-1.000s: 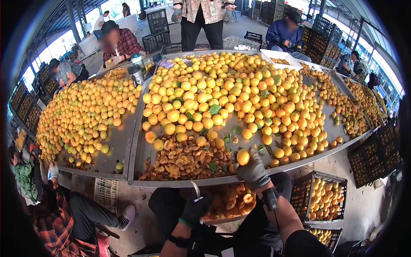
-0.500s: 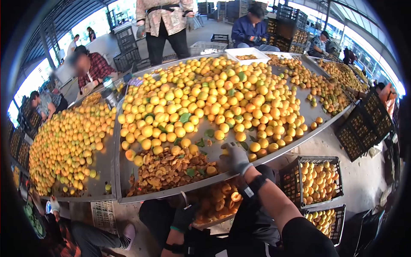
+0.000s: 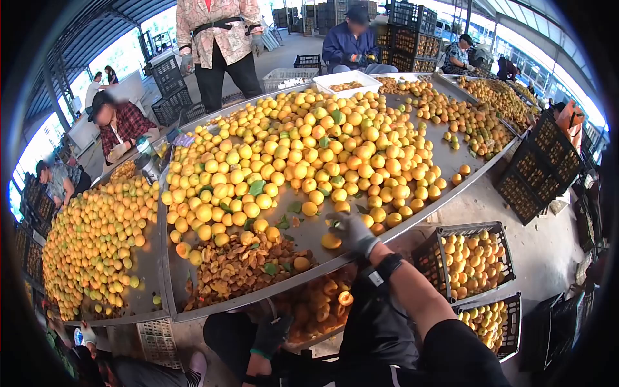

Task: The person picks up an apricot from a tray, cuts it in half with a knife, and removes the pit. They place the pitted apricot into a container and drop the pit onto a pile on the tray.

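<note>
A broad heap of yellow-orange fruit (image 3: pixel 271 155) covers the metal table (image 3: pixel 303 261). My right hand (image 3: pixel 354 233), in a grey glove, reaches over the table's near edge, beside a single fruit (image 3: pixel 331 240); its fingers are blurred, and whether it holds anything cannot be made out. Below the edge, my left hand (image 3: pixel 273 332), in a dark glove, is low near a crate of opened fruit (image 3: pixel 319 309); its fingers are hard to make out in the shade. On the table, left of my right hand, lies a pile of brownish fruit pieces (image 3: pixel 238 266) with some green leaves.
Black crates of fruit (image 3: pixel 474 263) stand on the floor at the right. A second fruit-covered table section (image 3: pixel 143 293) adjoins at the left. Several people are around the tables, one standing person (image 3: pixel 222 45) beyond the far edge. A white tray (image 3: pixel 348 84) sits at the back.
The view has shifted, so the table appears further left. My right hand has moved slightly away from the brownish pile, and a single fruit now lies beside it.
</note>
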The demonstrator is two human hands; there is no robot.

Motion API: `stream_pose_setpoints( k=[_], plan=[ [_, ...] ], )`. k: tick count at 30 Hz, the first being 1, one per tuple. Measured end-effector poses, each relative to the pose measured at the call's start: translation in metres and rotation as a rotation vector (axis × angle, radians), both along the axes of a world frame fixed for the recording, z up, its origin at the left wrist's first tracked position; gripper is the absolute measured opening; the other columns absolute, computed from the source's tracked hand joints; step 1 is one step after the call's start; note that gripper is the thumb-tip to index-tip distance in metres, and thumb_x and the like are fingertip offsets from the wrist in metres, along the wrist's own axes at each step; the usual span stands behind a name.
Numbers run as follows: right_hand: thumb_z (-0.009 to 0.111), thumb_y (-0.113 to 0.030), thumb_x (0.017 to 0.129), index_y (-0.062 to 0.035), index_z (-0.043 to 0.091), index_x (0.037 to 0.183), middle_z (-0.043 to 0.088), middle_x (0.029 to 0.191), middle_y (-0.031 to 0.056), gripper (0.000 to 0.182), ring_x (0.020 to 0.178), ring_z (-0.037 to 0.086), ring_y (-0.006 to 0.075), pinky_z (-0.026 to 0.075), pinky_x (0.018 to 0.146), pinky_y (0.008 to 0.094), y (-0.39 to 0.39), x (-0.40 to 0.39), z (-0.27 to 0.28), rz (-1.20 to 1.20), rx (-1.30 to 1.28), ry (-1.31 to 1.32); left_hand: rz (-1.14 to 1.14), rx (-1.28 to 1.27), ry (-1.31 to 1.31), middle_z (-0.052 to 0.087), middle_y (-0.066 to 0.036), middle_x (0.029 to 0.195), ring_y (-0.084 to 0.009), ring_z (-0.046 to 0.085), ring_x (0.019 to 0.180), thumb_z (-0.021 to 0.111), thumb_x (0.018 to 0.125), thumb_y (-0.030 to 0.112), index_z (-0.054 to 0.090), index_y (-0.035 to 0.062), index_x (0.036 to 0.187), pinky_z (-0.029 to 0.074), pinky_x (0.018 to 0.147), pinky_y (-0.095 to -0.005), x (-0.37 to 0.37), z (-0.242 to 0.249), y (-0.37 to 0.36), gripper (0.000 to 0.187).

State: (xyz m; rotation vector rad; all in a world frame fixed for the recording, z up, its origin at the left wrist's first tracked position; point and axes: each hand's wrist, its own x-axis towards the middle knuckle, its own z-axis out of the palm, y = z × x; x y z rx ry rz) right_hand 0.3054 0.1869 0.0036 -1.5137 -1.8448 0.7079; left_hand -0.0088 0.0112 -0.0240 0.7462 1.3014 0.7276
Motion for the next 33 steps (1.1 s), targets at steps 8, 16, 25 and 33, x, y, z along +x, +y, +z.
stream_pose_setpoints(
  k=[8,16,25,33],
  plan=[
    [0.069,-0.011,0.070,-0.0194,0.058,0.120,0.055,0.119,0.0116,0.052,0.113,0.051,0.0372,0.046,0.092,0.0434,0.021,0.143,-0.004,-0.721,0.207,-0.538,-0.120,-0.012,0.125,0.052,0.004,0.059,-0.0061,0.048,0.049,0.064,0.088,0.023,0.061,0.0105,0.079,0.036,0.044,-0.0228,-0.004,-0.009,0.002,0.016],
    [0.078,-0.002,0.065,-0.0111,0.053,0.114,0.053,0.115,0.0111,0.056,0.100,0.058,0.0268,0.050,0.086,0.0375,0.027,0.139,-0.008,-0.518,0.347,-0.090,-0.151,-0.018,0.208,0.053,0.003,0.059,-0.0075,0.050,0.050,0.062,0.090,0.024,0.062,0.0096,0.085,0.039,0.047,-0.0243,-0.005,-0.017,0.001,0.015],
    [0.078,-0.011,0.077,-0.0084,0.048,0.125,0.058,0.104,0.0007,0.057,0.096,0.057,0.0126,0.046,0.087,0.0265,-0.118,-0.041,0.048,0.392,-0.517,1.062,-0.246,0.632,0.634,0.060,-0.011,0.072,-0.0198,0.062,0.063,0.061,0.088,0.019,0.062,0.0068,0.099,0.050,0.056,-0.0347,-0.001,-0.027,-0.009,0.017],
    [0.057,-0.013,0.092,-0.0015,0.056,0.118,0.058,0.094,0.0010,0.029,0.086,0.055,0.0094,0.046,0.082,0.0242,-0.179,-0.114,0.005,0.380,-0.630,1.050,-0.301,0.750,0.969,0.065,-0.015,0.091,-0.0328,0.064,0.079,0.062,0.086,0.032,0.061,0.0043,0.104,0.051,0.067,-0.0414,0.023,0.044,-0.037,0.033]
  ],
)
